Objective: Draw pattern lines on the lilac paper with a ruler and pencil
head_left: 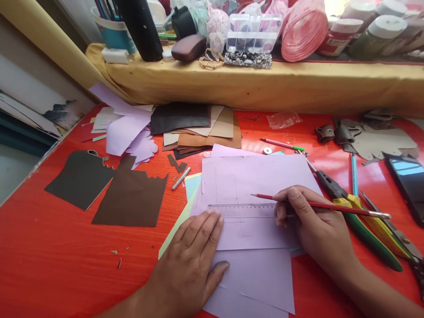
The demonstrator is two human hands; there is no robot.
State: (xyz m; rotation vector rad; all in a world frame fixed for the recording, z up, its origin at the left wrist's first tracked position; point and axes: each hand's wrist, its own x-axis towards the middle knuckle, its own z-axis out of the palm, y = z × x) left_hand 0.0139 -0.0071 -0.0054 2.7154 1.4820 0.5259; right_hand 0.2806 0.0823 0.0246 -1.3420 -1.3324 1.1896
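My left hand [195, 254] lies flat on purple paper [261, 176], its fingertips at the left end of a clear ruler [247, 210]. Pinched in my right hand [309, 221] is a red pencil [334, 206], its tip pointing left just above the ruler. Some fingers of that hand rest by the ruler's right end. Thin pencil lines form rectangles on the sheet, above and below the ruler. More purple sheets [258, 274] lie beneath, with green paper edges [179, 221] showing at the left.
Brown leather [132, 198] and dark leather [82, 179] pieces lie left. Stacked leather [208, 141] sits behind the paper. Pliers [361, 221], scissors [404, 238] and a phone [406, 185] are at right. Jars [386, 35] and a black bottle [141, 31] line the back ledge.
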